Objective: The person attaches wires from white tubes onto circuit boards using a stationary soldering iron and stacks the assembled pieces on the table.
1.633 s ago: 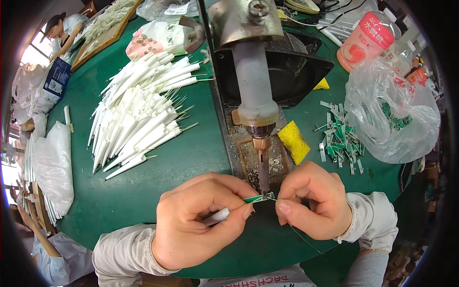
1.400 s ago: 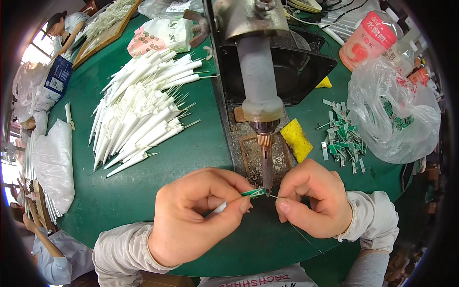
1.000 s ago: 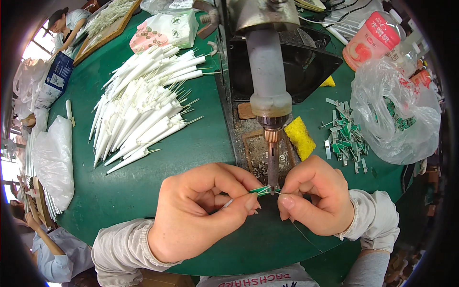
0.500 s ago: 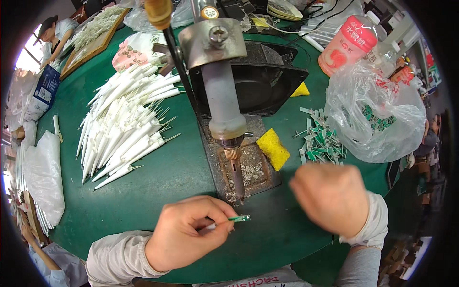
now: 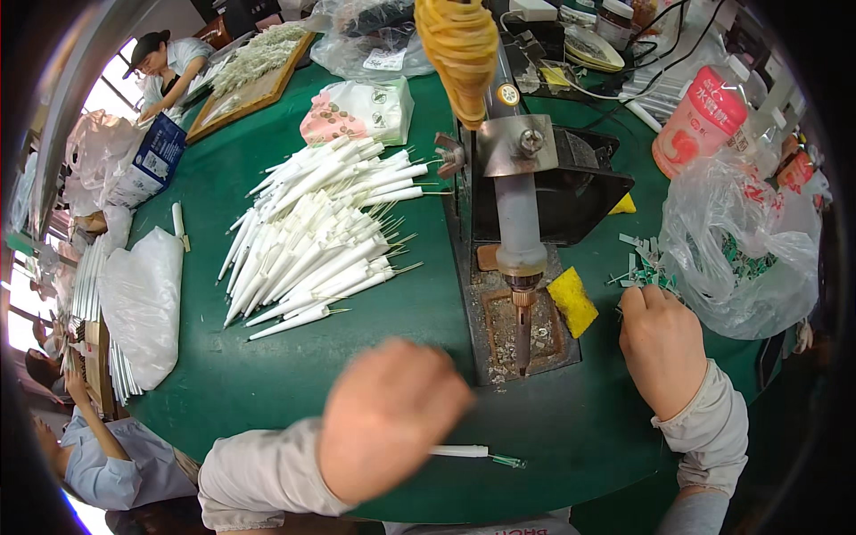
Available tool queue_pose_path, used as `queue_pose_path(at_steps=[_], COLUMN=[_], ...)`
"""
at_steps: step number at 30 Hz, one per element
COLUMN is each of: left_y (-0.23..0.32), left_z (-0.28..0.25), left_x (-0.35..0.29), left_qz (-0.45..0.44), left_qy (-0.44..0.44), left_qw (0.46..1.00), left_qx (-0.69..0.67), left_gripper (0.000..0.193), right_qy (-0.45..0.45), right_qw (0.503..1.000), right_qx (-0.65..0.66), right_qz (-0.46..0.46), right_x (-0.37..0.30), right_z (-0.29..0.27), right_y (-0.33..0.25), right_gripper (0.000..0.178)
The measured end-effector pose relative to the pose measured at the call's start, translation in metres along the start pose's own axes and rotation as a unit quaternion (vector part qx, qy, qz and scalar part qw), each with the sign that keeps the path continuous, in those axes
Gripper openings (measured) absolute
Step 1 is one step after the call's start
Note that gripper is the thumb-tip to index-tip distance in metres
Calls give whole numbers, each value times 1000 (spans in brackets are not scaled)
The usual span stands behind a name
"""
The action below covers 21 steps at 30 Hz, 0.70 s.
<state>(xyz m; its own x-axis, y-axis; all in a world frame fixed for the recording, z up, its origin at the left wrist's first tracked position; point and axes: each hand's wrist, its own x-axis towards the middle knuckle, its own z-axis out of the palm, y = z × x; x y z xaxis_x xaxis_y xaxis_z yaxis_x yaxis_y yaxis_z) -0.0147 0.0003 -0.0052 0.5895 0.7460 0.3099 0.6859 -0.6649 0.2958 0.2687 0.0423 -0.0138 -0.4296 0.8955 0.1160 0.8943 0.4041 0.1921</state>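
My left hand, smeared by motion, hovers over the table left of the soldering iron, its fingers unclear. Just beyond it, close to the table's front edge, lies a thin white tube with a small green circuit board at its right end. My right hand is at the heap of small green circuit boards, fingers bent together; whatever is between the fingertips is hidden. Between the hands, a soldering iron is clamped upright, tip down. A large pile of white tubes with thin wire ends lies to the left.
A yellow sponge sits beside the iron's base, with a black fan behind. At right stand a clear plastic bag of green boards and a pink-labelled bottle. A yellow wound coil hangs overhead. Other people work at far left.
The white tube with its green board has left my left hand and lies on the table. My right hand has reached into the board heap. The view has shifted left.
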Motion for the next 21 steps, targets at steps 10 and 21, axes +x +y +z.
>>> queue_pose_path(at_steps=[10, 21], left_y=[-52, -40], left_z=[-32, -24], left_x=[-18, -27], left_qz=[-182, -149], left_qy=[-61, -1], left_qw=[940, 972], left_qx=[282, 182], left_gripper=[17, 22], right_qy=[-6, 7], right_qw=[1000, 999], right_qx=[3, 38], right_qz=[-4, 13], right_x=[-2, -2], right_z=[-4, -23], right_y=[2, 3], right_gripper=[14, 16])
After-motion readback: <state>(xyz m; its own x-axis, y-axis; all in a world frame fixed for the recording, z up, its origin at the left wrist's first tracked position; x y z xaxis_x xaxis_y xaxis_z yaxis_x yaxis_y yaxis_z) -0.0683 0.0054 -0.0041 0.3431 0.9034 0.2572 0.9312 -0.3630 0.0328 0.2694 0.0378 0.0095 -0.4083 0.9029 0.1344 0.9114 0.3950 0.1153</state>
